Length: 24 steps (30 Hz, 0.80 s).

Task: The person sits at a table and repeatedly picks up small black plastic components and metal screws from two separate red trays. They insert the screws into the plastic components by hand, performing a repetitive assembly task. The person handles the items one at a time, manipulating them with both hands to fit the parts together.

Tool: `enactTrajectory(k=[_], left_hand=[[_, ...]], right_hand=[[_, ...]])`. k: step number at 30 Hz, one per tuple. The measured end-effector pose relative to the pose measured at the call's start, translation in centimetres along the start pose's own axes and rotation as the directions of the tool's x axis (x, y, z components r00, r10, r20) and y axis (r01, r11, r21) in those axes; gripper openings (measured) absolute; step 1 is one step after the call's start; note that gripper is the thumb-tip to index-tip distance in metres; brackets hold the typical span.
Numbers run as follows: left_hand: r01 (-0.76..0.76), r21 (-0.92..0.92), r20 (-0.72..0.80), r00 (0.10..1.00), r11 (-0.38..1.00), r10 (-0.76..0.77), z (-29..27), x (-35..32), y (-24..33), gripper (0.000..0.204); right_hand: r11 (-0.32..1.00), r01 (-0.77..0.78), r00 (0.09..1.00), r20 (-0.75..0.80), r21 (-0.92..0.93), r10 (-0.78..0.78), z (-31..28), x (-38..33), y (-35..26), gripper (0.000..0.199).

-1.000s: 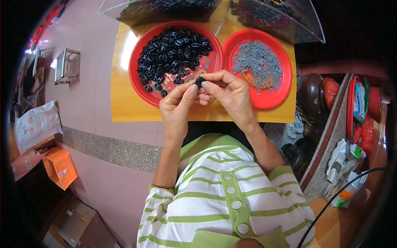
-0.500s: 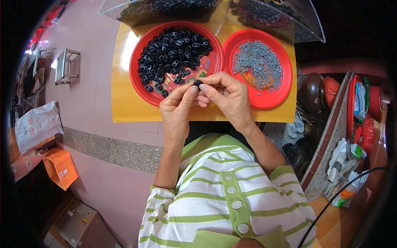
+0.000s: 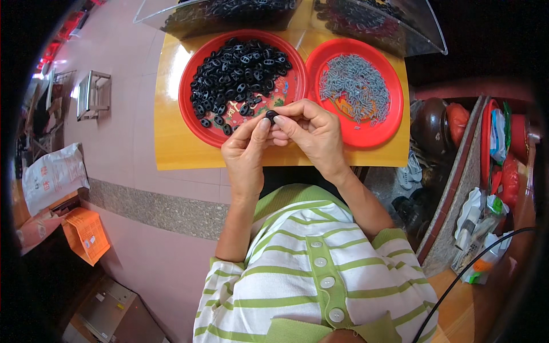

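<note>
Fingertips of both hands meet at the centre of the frame, and I see them pinched shut on one small black oval plastic piece (image 3: 271, 115), held just above the near rim of the large round red plastic plate (image 3: 197, 124). My left hand (image 3: 247, 150) closes thumb and forefinger on its lower left side; my right hand (image 3: 311, 134) curls round from the right. I judge the piece light, stiff and smooth, easy to lose, so a pinch across its narrow edges suits it best. Heaped on that plate, upper centre, lie many like black pieces (image 3: 237, 71), glossy and holed. Just beside it, to the right, a smaller red plate (image 3: 377, 134) holds a pile of thin grey metal bits (image 3: 354, 86), too small to tell apart. Both plates rest on a yellow glossy tabletop (image 3: 171, 148)
</note>
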<state>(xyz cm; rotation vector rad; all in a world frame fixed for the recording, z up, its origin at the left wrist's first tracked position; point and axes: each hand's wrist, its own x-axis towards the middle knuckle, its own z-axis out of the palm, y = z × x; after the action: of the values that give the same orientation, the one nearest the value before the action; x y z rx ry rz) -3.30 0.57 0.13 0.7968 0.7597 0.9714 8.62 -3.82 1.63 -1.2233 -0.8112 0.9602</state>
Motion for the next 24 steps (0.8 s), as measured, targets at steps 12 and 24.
enactTrajectory(k=[12, 24], left_hand=[[0.093, 0.028, 0.057, 0.994, 0.995, -0.095, -0.53, -0.17, 0.47, 0.017], [0.069, 0.045, 0.036, 0.997, 0.997, -0.07, -0.63, -0.61, 0.28, 0.017]], right_hand=[[0.999, -0.026, 1.0, -0.008, 0.028, 0.026, -0.4, -0.54, 0.36, 0.01], [0.999, 0.02, 1.0, -0.009, -0.039, -0.02, -0.18, -0.87, 0.78, 0.011]])
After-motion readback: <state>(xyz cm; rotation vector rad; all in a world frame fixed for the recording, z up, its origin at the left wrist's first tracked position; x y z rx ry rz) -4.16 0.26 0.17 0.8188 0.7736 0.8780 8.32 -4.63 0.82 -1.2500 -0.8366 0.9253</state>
